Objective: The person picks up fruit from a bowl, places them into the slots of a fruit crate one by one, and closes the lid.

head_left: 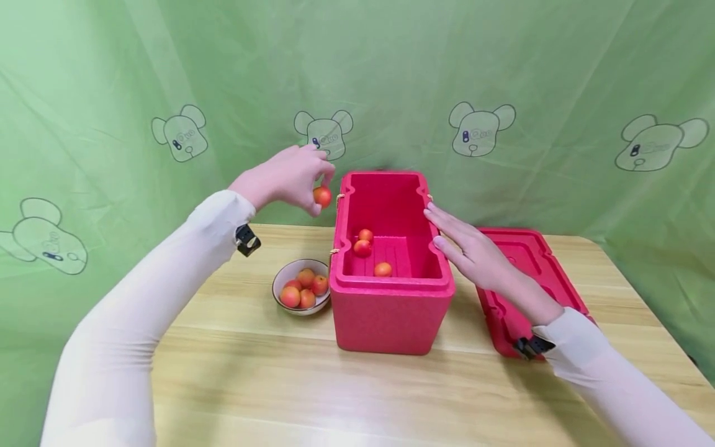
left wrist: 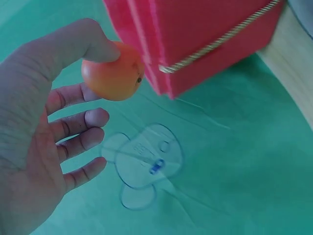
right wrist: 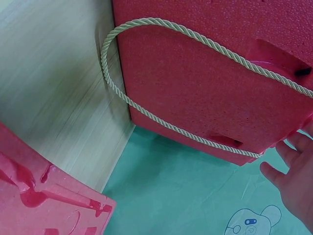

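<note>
My left hand pinches an orange-red apricot between thumb and index finger, the other fingers loosely bent. It is held up just left of the red foam box, level with the rim. Inside the box, several apricots lie on the floor. A white bowl with a dark rim stands against the box's left side and holds more apricots. My right hand rests with straight fingers on the box's right rim. In the right wrist view, its fingertips are near the rope's end.
The red lid lies on the wooden table to the right of the box, under my right forearm. A twisted rope handle hangs along the box's right side. Behind everything hangs a green curtain with bear-head drawings.
</note>
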Demonstrator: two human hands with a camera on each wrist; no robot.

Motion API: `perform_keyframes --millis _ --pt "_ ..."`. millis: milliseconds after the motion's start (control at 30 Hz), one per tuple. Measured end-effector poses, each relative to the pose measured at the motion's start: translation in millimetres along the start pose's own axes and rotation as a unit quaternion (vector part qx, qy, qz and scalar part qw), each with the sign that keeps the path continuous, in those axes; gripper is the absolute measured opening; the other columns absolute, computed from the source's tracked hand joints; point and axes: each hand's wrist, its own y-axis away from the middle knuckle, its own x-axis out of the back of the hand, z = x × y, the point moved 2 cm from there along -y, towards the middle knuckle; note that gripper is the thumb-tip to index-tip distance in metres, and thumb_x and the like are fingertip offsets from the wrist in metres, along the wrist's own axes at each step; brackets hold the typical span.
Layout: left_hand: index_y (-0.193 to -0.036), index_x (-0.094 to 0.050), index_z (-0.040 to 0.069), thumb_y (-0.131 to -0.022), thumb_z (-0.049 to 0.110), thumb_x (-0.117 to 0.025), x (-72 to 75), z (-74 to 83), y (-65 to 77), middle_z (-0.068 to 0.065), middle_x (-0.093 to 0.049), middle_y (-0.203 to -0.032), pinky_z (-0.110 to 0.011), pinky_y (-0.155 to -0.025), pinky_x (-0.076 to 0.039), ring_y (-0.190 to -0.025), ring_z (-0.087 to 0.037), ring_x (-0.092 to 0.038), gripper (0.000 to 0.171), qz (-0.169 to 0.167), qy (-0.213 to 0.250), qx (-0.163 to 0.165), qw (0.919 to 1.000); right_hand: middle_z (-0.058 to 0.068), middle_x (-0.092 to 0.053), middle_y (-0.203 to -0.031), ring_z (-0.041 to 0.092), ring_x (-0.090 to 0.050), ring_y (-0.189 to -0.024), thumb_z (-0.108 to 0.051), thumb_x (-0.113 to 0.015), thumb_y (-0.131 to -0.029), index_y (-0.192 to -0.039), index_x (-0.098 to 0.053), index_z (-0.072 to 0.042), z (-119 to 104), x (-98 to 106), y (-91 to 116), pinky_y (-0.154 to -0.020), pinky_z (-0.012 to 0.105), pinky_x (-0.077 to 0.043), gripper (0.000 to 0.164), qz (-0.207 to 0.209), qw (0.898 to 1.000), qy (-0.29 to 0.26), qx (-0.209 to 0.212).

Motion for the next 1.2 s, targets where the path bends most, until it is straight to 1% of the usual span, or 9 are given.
perform_keyframes --millis 200,367,467,600,700,833,933,1033,1200 --pt "-0.091 -0.060 0.018 -0.063 0.041 -0.074 11.2 17.8 -24.7 -0.001 -0.054 -0.094 -0.039 -0.080 -0.039 -0.095 -0.020 -0.044 0.039 0.020 -0.015 -0.022 0.9995 -0.008 -0.021 -0.155 0.016 -0.024 -0.142 -0.038 -0.053 -0.092 -0.147 -0.023 -0.037 0 0 -1 -0.101 0.056 -0.037 0.063 -0.005 1.000 0.004 0.000" --pt "-0.094 -0.059 0.020 -0.064 0.040 -0.073 14.6 37.4 -46.1 0.002 -0.053 -0.100 -0.037 -0.082 -0.038 -0.098 -0.017 -0.043 0.039 0.009 -0.028 -0.034 0.9990 -0.009 -0.021 -0.155 0.014 -0.023 -0.142 -0.039 -0.052 -0.092 -0.146 -0.022 -0.039 -1 0 0 -0.101 0.055 -0.037 0.062 -0.007 1.000 0.002 -0.004" --pt "-0.096 -0.059 0.020 -0.065 0.040 -0.073 15.1 50.1 -57.7 0.002 -0.054 -0.102 -0.037 -0.083 -0.038 -0.099 -0.017 -0.043 0.039 0.003 -0.035 -0.046 0.9983 -0.010 -0.021 -0.155 0.016 -0.024 -0.142 -0.039 -0.052 -0.092 -0.147 -0.023 -0.036 -1 0 0 -0.101 0.055 -0.037 0.062 -0.006 1.000 0.000 -0.005" --pt "-0.097 -0.060 0.019 -0.065 0.040 -0.074 13.8 65.8 -71.7 0.002 -0.055 -0.101 -0.036 -0.083 -0.039 -0.099 -0.016 -0.044 0.041 -0.002 -0.047 -0.063 0.9969 -0.010 -0.021 -0.155 0.017 -0.025 -0.142 -0.039 -0.053 -0.092 -0.147 -0.026 -0.031 0 0 1 -0.102 0.055 -0.037 0.062 -0.004 1.000 -0.001 -0.005" --pt "-0.096 -0.060 0.019 -0.065 0.041 -0.074 11.7 76.2 -80.9 0.002 -0.055 -0.099 -0.035 -0.084 -0.038 -0.099 -0.016 -0.044 0.041 -0.009 -0.055 -0.074 0.9956 -0.011 -0.021 -0.155 0.015 -0.024 -0.142 -0.039 -0.052 -0.092 -0.147 -0.025 -0.033 -1 0 1 -0.102 0.055 -0.036 0.062 -0.006 1.000 -0.004 -0.008" --pt "-0.096 -0.059 0.020 -0.065 0.042 -0.074 5.6 86.6 -89.9 0.003 -0.054 -0.098 -0.035 -0.086 -0.038 -0.099 -0.015 -0.044 0.041 -0.018 -0.073 -0.085 0.9935 -0.011 -0.021 -0.155 0.016 -0.024 -0.142 -0.039 -0.051 -0.093 -0.147 -0.024 -0.036 -2 0 1 -0.102 0.056 -0.036 0.061 -0.011 1.000 -0.006 -0.009" --pt "-0.099 -0.060 0.021 -0.065 0.044 -0.074 1.2 93.4 -94.8 0.003 -0.055 -0.100 -0.036 -0.089 -0.038 -0.101 -0.014 -0.044 0.043 -0.023 -0.083 -0.095 0.9917 -0.011 -0.021 -0.155 0.016 -0.024 -0.142 -0.040 -0.052 -0.092 -0.147 -0.024 -0.035 -2 1 1 -0.103 0.055 -0.035 0.062 -0.009 1.000 -0.007 -0.009" --pt "-0.101 -0.061 0.021 -0.064 0.044 -0.074 -2.8 99.3 -97.9 0.003 -0.056 -0.105 -0.036 -0.090 -0.038 -0.103 -0.014 -0.045 0.045 -0.027 -0.085 -0.106 0.9904 -0.012 -0.021 -0.155 0.015 -0.024 -0.142 -0.040 -0.052 -0.092 -0.147 -0.025 -0.034 -2 1 1 -0.103 0.055 -0.035 0.062 -0.008 1.000 -0.005 -0.010" --pt "-0.101 -0.062 0.020 -0.064 0.044 -0.075 -8.8 106.0 -102.1 0.003 -0.057 -0.116 -0.036 -0.089 -0.038 -0.106 -0.014 -0.045 0.046 -0.032 -0.087 -0.113 0.9893 -0.011 -0.021 -0.155 0.013 -0.022 -0.142 -0.040 -0.051 -0.092 -0.147 -0.025 -0.033 -1 1 2 -0.103 0.055 -0.034 0.061 -0.007 1.000 0.000 -0.009"
